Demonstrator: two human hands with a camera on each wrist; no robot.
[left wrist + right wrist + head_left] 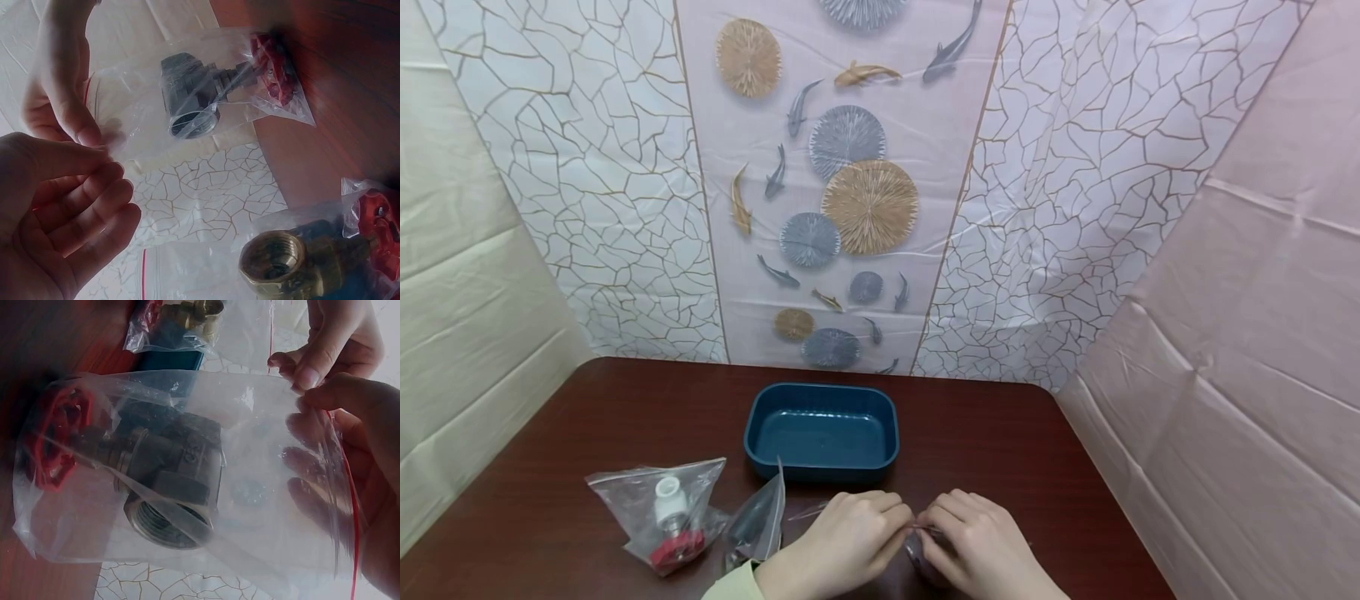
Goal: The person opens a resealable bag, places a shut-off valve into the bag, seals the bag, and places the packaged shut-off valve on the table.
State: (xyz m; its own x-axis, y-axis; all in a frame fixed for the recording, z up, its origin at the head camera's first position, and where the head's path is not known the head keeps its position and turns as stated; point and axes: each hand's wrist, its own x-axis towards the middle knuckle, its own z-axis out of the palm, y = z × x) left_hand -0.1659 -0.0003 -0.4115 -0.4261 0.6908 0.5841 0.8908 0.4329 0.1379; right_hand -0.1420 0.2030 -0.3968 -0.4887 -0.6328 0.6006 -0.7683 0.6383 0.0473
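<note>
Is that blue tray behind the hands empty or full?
Empty: the blue tray shows only its bare bottom in the head view, with nothing lying inside it.

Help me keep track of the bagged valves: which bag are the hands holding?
The bag with the grey steel valve, pinched at its top by both the left hand and right hand. The white-capped valve's bag lies untouched at left.

Dark red-brown wood-grain table point(1000, 433), rounded far corners. Back wall point(1075, 183) hung with white sheeting in a gold crackle pattern. Centre panel point(835, 192) printed with fish and round fans, grey and tan. Plain pale sheets on left point(467, 275) and right point(1255, 333). Even, soft light.
</note>
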